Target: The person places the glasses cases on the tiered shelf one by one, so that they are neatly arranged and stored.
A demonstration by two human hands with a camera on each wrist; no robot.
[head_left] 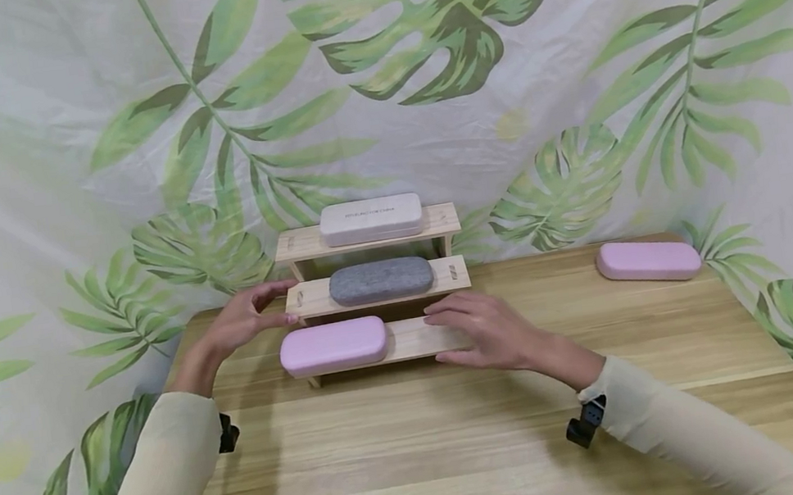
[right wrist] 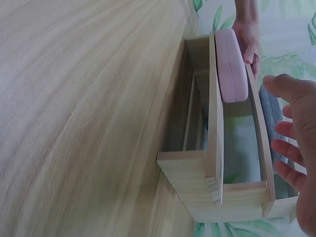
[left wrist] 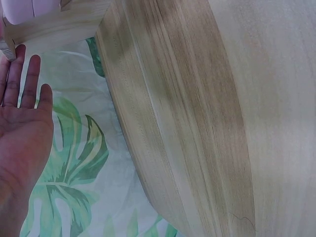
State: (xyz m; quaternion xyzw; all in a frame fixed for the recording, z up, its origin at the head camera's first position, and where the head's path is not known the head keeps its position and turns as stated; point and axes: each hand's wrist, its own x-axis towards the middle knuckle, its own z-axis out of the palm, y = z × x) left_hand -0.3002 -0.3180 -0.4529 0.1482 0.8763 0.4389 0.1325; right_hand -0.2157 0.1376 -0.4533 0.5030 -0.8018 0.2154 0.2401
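Observation:
A three-tier wooden display stand point(head_left: 415, 348) holds a glasses case on each step. On the top step is a whitish case point(head_left: 371, 222) with lettering, on the middle one a grey fabric case point(head_left: 381, 280), and on the bottom left a pink case point(head_left: 333, 346). My left hand point(head_left: 241, 323) is at the stand's left end, fingertips right at the middle step; its fingers point(left wrist: 30, 81) look extended in the left wrist view. Over the bottom step's right part hovers my right hand point(head_left: 488, 331), fingers loosely bent and holding nothing.
A second pink case point(head_left: 648, 261) lies at the back right of the wooden table point(head_left: 393, 462). Behind the table hangs a leaf-printed cloth point(head_left: 488, 145), close behind the stand.

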